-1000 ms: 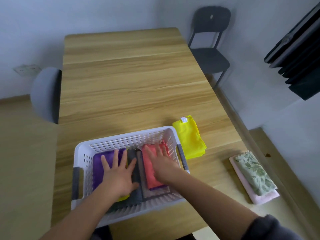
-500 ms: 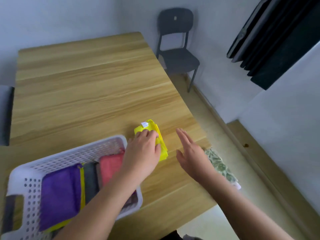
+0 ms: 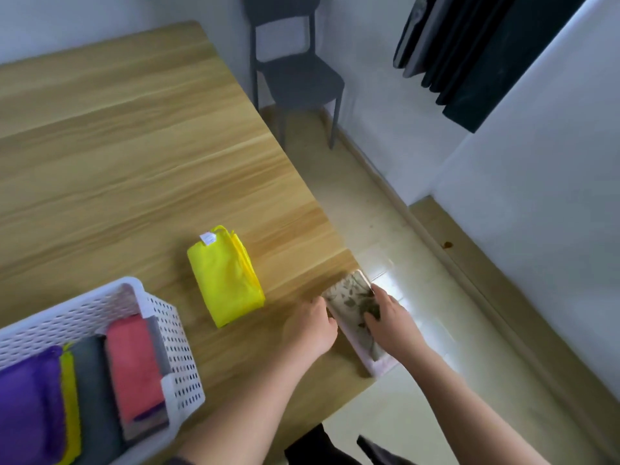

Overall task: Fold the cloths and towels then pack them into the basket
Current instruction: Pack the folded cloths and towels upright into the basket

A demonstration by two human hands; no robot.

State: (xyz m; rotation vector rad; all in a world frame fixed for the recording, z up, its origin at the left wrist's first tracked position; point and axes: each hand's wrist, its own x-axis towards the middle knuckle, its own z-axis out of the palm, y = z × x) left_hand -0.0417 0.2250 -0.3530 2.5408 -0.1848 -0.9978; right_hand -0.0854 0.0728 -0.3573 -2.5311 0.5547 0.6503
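A folded leaf-print cloth (image 3: 350,297) lies on a folded pink towel (image 3: 379,365) at the table's near right corner. My left hand (image 3: 310,325) grips the stack's left side and my right hand (image 3: 391,320) grips its right side, fingers on the leaf-print cloth. A folded yellow cloth (image 3: 226,276) lies on the table to the left of my hands, untouched. The white perforated basket (image 3: 174,337) sits at the lower left with folded purple (image 3: 28,401), yellow, grey and red (image 3: 134,364) cloths inside.
The wooden table (image 3: 134,162) ends just right of the stack, with tiled floor beyond. A dark chair (image 3: 295,75) stands past the far right side of the table. A dark curtain (image 3: 469,45) hangs at the upper right.
Both hands left the basket and moved right. The left hand passed over the yellow cloth and left it lying. Both now hold the leaf-print and pink stack. The view has swung right.
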